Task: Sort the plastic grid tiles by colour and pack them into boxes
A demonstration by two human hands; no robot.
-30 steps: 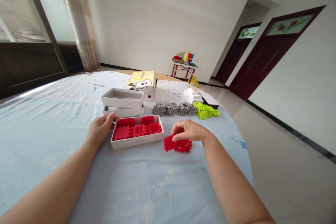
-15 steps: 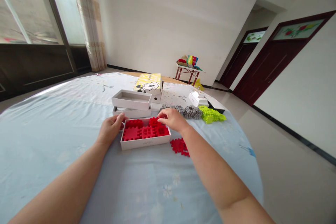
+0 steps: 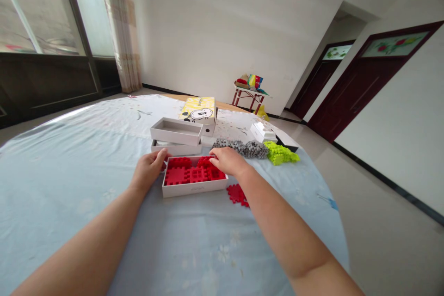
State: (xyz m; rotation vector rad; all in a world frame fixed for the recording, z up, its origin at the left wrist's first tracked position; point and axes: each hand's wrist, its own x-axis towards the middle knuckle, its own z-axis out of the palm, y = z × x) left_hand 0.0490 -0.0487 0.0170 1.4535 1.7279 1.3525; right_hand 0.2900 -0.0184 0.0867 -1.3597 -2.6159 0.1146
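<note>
1. Work surface: a round table point(image 3: 69, 157) under a pale blue cloth. A shallow white box point(image 3: 194, 187) lies at centre, just in front of the person.
2. Left hand point(image 3: 150, 169): rests against the left end wall of the white box, fingers curled onto the rim and thumb alongside. It steadies the box and grips nothing loose.
3. Right hand point(image 3: 227, 161): lies palm down over the far right corner of the box, fingertips on the red blocks point(image 3: 189, 173) inside. Whether a block is pinched beneath the fingers cannot be told; the palm hides it.
4. Box contents: red interlocking blocks cover most of the floor of the box, lying flat in one layer. The right end is partly hidden by the hand.
5. Outstanding red pieces: a small cluster of loose red blocks point(image 3: 237, 193) lies on the cloth just right of the box, partly behind the right forearm.
6. Progress, as a judgement: the red set is largely boxed, with the cluster still outside.
7. Other stock: grey blocks point(image 3: 243, 147) and yellow-green blocks point(image 3: 280, 152) lie heaped on the far right, none boxed. Two empty white trays point(image 3: 176, 135) stand stacked just beyond the box, with a yellow cartoon carton point(image 3: 198, 110) behind them.
</note>
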